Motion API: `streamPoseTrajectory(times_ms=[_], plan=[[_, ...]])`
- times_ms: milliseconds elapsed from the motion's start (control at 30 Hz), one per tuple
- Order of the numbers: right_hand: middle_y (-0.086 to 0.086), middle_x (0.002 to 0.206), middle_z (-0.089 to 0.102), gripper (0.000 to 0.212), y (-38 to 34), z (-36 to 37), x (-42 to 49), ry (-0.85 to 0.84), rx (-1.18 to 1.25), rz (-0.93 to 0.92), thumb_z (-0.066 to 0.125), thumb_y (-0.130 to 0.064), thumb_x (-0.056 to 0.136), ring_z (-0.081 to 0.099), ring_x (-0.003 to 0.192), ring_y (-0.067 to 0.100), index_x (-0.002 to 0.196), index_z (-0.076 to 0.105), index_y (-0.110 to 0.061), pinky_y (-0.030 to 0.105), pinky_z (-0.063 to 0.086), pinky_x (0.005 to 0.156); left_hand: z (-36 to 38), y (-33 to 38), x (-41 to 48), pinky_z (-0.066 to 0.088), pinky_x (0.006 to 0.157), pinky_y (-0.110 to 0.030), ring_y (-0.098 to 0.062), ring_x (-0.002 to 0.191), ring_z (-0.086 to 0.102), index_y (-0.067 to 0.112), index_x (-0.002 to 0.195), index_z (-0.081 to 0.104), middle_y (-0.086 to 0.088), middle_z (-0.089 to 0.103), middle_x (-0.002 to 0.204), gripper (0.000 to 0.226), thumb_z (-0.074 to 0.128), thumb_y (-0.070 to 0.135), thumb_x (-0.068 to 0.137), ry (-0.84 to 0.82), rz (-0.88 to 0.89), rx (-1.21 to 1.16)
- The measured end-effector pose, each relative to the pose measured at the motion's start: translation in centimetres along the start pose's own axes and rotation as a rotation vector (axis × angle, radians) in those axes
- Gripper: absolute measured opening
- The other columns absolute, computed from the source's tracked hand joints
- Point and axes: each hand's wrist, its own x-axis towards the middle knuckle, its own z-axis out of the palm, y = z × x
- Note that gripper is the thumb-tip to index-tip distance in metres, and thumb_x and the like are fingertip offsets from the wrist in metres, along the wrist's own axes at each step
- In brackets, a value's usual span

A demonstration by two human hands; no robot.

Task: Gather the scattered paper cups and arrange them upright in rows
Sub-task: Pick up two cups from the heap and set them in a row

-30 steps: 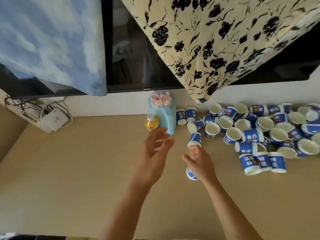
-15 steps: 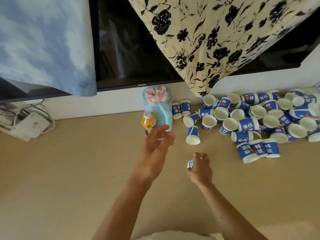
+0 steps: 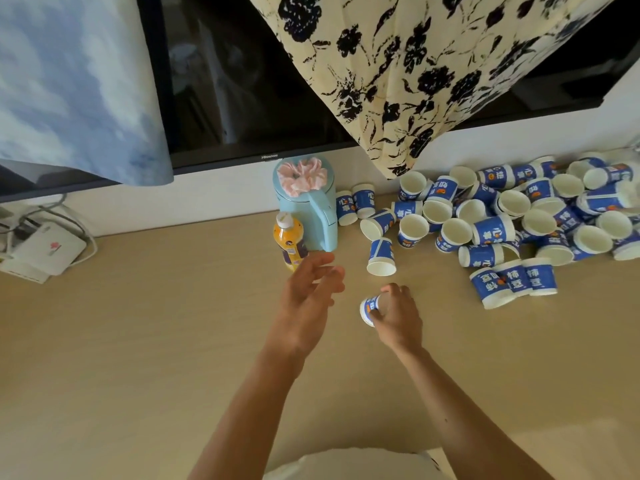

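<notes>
My right hand (image 3: 396,313) grips a blue-and-white paper cup (image 3: 369,308) that lies on its side on the beige table (image 3: 138,341), its rim pointing left. My left hand (image 3: 311,289) hovers just left of it with fingers relaxed and holds nothing. Another cup (image 3: 381,256) stands upside down a little beyond my right hand. A pile of several cups (image 3: 512,216) spreads across the back right, some upright, many tipped or lying down. Two cups (image 3: 355,206) stand by the wall beside the kettle.
A light blue kettle (image 3: 308,209) with a pink scrunchie on its lid stands at the back centre, with an orange drink bottle (image 3: 290,242) in front of it. A white router (image 3: 45,252) with cables sits far left. A television and hanging cloths rise behind.
My right hand has closed round the lying cup, where a second ago it hovered open over it. The left hand has stayed open beside it. The camera has shifted.
</notes>
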Motion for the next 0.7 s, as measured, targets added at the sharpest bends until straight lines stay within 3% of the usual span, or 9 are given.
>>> streamPoseTrajectory(times_ms=[167, 233, 300, 367, 433, 533, 633, 700], plan=[[0.005, 0.108, 0.066, 0.038, -3.3, -2.9, 0.1, 0.119, 0.69, 0.097, 0.084, -0.015, 0.074, 0.063, 0.095, 0.021, 0.104, 0.06, -0.017, 0.025, 0.047, 0.077, 0.3, -1.6, 0.8, 0.052, 0.087, -0.035, -0.021, 0.106, 0.068, 0.026, 0.118, 0.065, -0.004, 0.07, 0.118, 0.034, 0.066, 0.042, 0.087, 0.056, -0.102, -0.004], [0.004, 0.105, 0.068, 0.043, -5.1, -4.2, -0.5, 0.039, 1.043, 0.173, 0.085, -0.02, 0.067, 0.064, 0.09, 0.02, 0.101, 0.059, -0.018, 0.031, 0.051, 0.077, 0.3, -2.5, 1.1, 0.052, 0.101, -0.04, -0.021, 0.115, 0.063, 0.024, 0.13, 0.06, -0.003, 0.064, 0.128, 0.038, 0.066, 0.038, 0.096, 0.114, -0.191, 0.06], [0.001, 0.099, 0.067, 0.052, -6.3, -4.9, -1.3, -0.034, 1.267, 0.162, 0.084, -0.026, 0.059, 0.064, 0.09, 0.02, 0.102, 0.057, -0.015, 0.04, 0.053, 0.08, 0.2, -3.1, 1.4, 0.048, 0.108, -0.045, -0.019, 0.119, 0.06, 0.022, 0.142, 0.051, 0.0, 0.06, 0.135, 0.056, 0.067, 0.045, 0.093, 0.115, -0.281, 0.078], [-0.008, 0.091, 0.067, 0.056, -7.5, -5.5, -2.4, -0.06, 1.343, 0.081, 0.083, -0.028, 0.057, 0.064, 0.087, 0.017, 0.102, 0.056, -0.013, 0.041, 0.052, 0.08, 0.2, -2.8, 1.6, 0.05, 0.106, -0.043, -0.017, 0.117, 0.061, 0.019, 0.145, 0.048, 0.0, 0.06, 0.134, 0.077, 0.073, 0.058, 0.083, 0.081, -0.328, 0.012], [-0.011, 0.087, 0.067, 0.056, -8.6, -6.0, -3.5, -0.076, 1.343, -0.01, 0.083, -0.028, 0.058, 0.064, 0.084, 0.015, 0.102, 0.054, -0.011, 0.034, 0.052, 0.076, 0.3, -2.5, 1.9, 0.054, 0.098, -0.038, -0.016, 0.115, 0.064, 0.018, 0.138, 0.058, 0.0, 0.066, 0.128, 0.085, 0.071, 0.067, 0.069, 0.026, -0.317, -0.049], [-0.014, 0.086, 0.068, 0.062, -9.3, -6.5, -4.6, -0.136, 1.311, -0.12, 0.084, -0.023, 0.058, 0.068, 0.085, 0.01, 0.105, 0.048, -0.005, 0.025, 0.056, 0.071, 0.7, -2.1, 2.1, 0.054, 0.098, -0.039, -0.017, 0.111, 0.07, 0.022, 0.12, 0.071, 0.0, 0.077, 0.112, 0.056, 0.068, 0.057, 0.076, 0.003, -0.23, -0.089], [-0.001, 0.105, 0.066, 0.062, -9.0, -6.6, -4.9, -0.2, 1.214, -0.231, 0.087, -0.019, 0.063, 0.069, 0.104, 0.021, 0.111, 0.049, -0.01, 0.039, 0.058, 0.089, 0.7, -2.3, 2.7, 0.057, 0.091, -0.037, -0.019, 0.102, 0.074, 0.019, 0.117, 0.071, -0.004, 0.078, 0.106, 0.034, 0.07, 0.04, 0.091, 0.059, -0.17, -0.13], [0.004, 0.115, 0.064, 0.059, -8.5, -6.8, -4.4, -0.216, 1.148, -0.321, 0.085, -0.02, 0.069, 0.065, 0.114, 0.026, 0.116, 0.05, -0.014, 0.043, 0.054, 0.1, 0.5, -2.4, 3.0, 0.059, 0.085, -0.035, -0.021, 0.098, 0.075, 0.017, 0.113, 0.072, -0.006, 0.079, 0.103, 0.033, 0.073, 0.038, 0.088, 0.104, -0.137, -0.143]])
